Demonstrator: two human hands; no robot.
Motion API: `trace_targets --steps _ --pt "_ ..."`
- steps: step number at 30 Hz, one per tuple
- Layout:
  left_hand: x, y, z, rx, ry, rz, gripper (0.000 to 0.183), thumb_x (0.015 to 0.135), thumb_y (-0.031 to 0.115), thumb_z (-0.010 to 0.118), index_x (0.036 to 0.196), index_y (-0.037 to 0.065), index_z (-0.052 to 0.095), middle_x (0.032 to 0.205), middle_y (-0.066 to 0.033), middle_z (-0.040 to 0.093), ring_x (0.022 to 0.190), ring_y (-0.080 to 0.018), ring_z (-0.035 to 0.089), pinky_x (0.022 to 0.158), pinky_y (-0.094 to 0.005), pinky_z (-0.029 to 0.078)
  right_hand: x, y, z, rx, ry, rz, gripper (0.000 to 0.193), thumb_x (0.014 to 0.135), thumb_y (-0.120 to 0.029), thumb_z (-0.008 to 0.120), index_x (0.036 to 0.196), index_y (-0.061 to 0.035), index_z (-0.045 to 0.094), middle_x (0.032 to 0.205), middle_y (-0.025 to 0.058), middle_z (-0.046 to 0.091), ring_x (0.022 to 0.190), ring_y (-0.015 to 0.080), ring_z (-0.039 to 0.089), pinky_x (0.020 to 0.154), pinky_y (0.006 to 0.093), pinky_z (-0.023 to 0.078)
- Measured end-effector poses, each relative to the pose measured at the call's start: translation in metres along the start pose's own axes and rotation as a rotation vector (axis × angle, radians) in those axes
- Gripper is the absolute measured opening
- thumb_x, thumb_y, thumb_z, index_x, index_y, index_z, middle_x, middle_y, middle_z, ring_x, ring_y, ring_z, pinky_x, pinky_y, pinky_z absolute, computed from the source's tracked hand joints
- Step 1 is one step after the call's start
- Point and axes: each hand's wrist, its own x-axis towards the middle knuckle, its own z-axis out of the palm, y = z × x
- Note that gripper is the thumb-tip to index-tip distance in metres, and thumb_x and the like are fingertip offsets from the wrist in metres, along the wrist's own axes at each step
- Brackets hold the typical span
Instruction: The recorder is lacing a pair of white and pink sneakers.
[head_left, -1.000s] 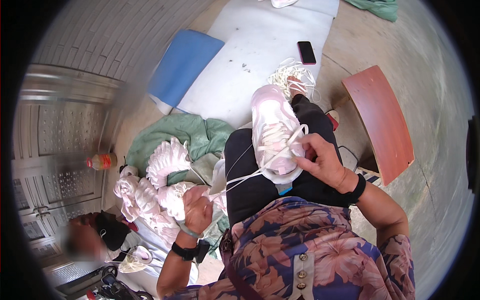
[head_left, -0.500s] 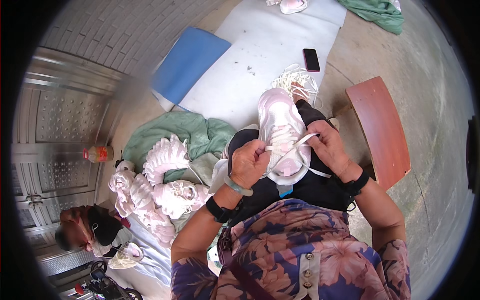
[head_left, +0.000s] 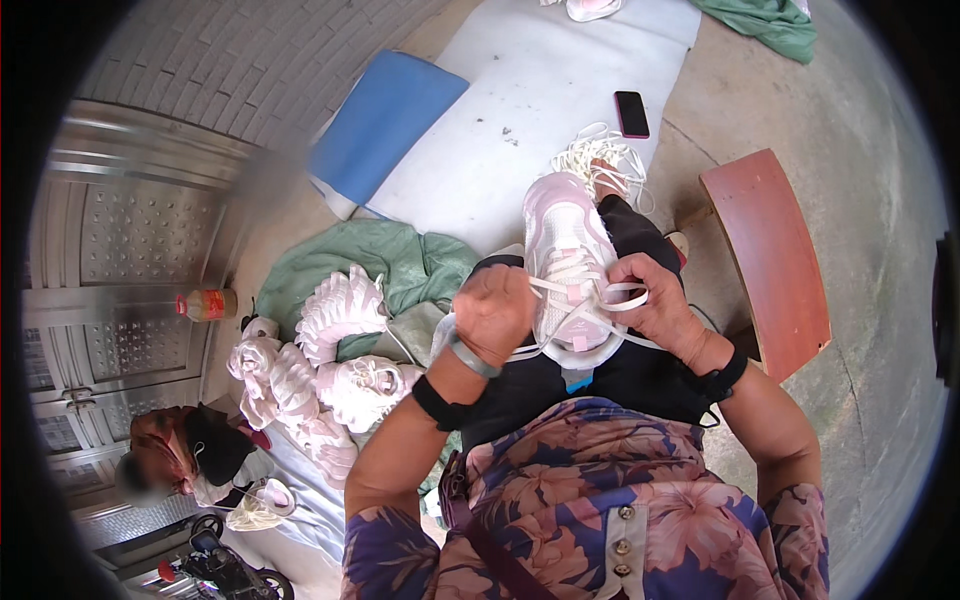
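A white and pink sneaker [head_left: 566, 225] rests across my lap, its toe pointing away from me. White shoelace [head_left: 628, 300] criss-crosses its tongue and forms a loop at the right side. My right hand [head_left: 658, 305] pinches the lace beside the right row of eyelets. On the other side, my left hand [head_left: 495, 315] is closed at the shoe's left edge, with a lace strand running to its fingers; the fingertips are partly hidden. Loose lace ends trail on both sides near the heel.
A bundle of white laces [head_left: 600, 160] lies past the shoe, near a phone [head_left: 632, 114] on the white sheet [head_left: 500, 90]. Several pink-white sneakers [head_left: 340, 310] are piled at left by green cloth [head_left: 400, 250]. A reddish board [head_left: 775, 255] stands at right. Another person [head_left: 205, 450] sits lower left.
My left hand has shifted slightly left and turned. My right hand has drawn the lace into a loop at the shoe's right side. The whole view has shifted a little.
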Motion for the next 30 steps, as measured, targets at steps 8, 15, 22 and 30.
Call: trace_targets --steps 8,15,22,30 --pt "-0.012 -0.002 0.007 -0.458 0.019 -0.498 0.008 0.071 0.0 0.055 0.067 0.005 0.05 0.056 -0.0097 0.052 0.047 -0.0259 0.053 0.044 -0.0332 0.042 0.0 -0.011 -0.003 0.181 -0.028 0.111 0.027 0.07 -0.003 0.074 0.089 -0.0059 0.056 0.082 -0.0026 0.052 0.077 0.0063 0.05 0.071 0.0211 0.043" --pt "-0.03 0.005 0.005 -0.646 0.065 -0.548 0.008 0.074 -0.005 0.055 0.072 0.003 0.052 0.053 -0.0068 0.046 0.045 -0.0111 0.043 0.044 -0.0257 0.038 0.003 -0.007 -0.027 0.507 0.157 0.337 0.002 0.084 -0.006 0.058 0.084 -0.0054 0.06 0.079 0.0009 0.062 0.066 0.0059 0.056 0.064 0.0217 0.049" --pt "-0.034 0.016 -0.011 -0.707 -0.062 -0.674 0.02 0.076 0.005 0.067 0.068 0.003 0.049 0.057 0.0004 0.046 0.051 -0.007 0.043 0.045 -0.0239 0.035 -0.004 -0.024 -0.025 0.421 0.152 0.518 0.008 0.084 -0.014 0.061 0.087 -0.0069 0.058 0.074 0.0004 0.061 0.059 0.0063 0.056 0.055 0.0206 0.049" --pt "-0.056 0.018 -0.017 -0.211 -0.23 -0.036 0.019 0.065 0.018 0.069 0.064 0.008 0.053 0.068 -0.0057 0.046 0.067 -0.0245 0.05 0.058 -0.0373 0.039 -0.043 -0.026 -0.005 -0.278 -0.075 0.152 0.039 0.072 -0.031 0.076 0.077 -0.0021 0.05 0.063 0.0098 0.055 0.057 0.0211 0.059 0.054 0.032 0.046"
